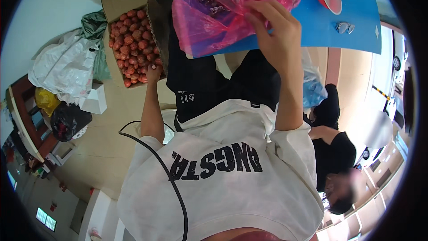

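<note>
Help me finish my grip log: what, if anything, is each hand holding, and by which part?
The right hand appears to pinch the pink bag by loose film right of its middle. The left hand is among reddish fruits; any hold is hidden.

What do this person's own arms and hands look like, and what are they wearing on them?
The left hand and right hand are both human and ungloved, with bare forearms. The white shirt has short, loose sleeves and large black lettering across the front. A thin black cable runs over it.
</note>
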A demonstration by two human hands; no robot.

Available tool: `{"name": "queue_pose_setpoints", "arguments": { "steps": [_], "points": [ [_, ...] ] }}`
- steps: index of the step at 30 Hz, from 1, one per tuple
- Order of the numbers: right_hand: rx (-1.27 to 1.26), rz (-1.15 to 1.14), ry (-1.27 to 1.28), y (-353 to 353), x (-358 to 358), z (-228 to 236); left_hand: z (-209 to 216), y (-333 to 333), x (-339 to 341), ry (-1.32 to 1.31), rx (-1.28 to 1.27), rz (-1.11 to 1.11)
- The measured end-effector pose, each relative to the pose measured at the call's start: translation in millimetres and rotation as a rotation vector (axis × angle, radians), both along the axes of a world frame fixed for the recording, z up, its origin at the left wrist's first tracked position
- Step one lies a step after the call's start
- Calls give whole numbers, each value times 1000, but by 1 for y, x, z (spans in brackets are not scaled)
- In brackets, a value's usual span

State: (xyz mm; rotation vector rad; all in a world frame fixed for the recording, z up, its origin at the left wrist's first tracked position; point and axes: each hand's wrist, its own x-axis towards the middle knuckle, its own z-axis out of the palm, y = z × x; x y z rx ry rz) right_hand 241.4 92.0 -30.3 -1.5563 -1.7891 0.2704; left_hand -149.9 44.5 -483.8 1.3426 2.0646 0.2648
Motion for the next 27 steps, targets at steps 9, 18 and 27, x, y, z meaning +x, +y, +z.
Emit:
{"name": "queue_pose_setpoints", "arguments": {
  "steps": [9, 18, 27],
  "points": [
    [63, 209, -218, 20, -17, -20, 31, -18, 21, -79, -49, 110],
    [25, 97, -33, 4, -15, -9, 15, -16, 17, -52, -160, -141],
    [-134, -168, 627, -26, 29, 21, -9, -39, -19, -32, 68, 54]
  ]
}}
